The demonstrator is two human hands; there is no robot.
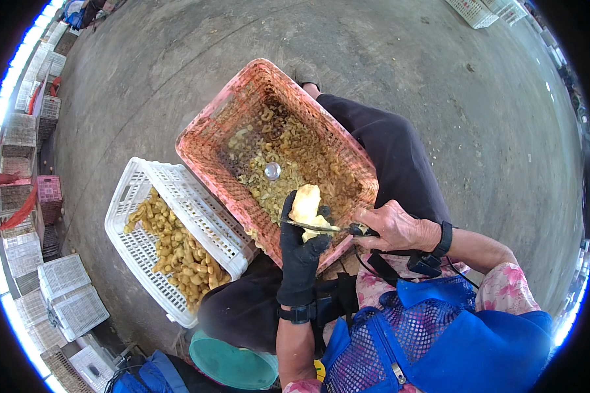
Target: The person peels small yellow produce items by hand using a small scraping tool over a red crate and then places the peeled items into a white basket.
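A pale, peeled piece of ginger [305,204] is gripped in my left hand [297,257], which wears a black glove. My bare right hand [400,227] is closed around the dark handle of a knife [316,227]. The knife's thin blade points left and lies across the lower part of the ginger, in front of my gloved fingers. Both hands are above the near end of a pink plastic crate [210,120], its inside stained brown. Peelings and scraps [275,141] cover the crate's bottom, with a small shiny round object [272,171] among them.
Left of the pink crate, a tilted white crate [132,252] holds unpeeled ginger [177,249]. A green basin [233,363] sits by my left leg. Stacked crates [72,295] line the far left, and more white crates [475,12] stand far right on the concrete floor [387,46].
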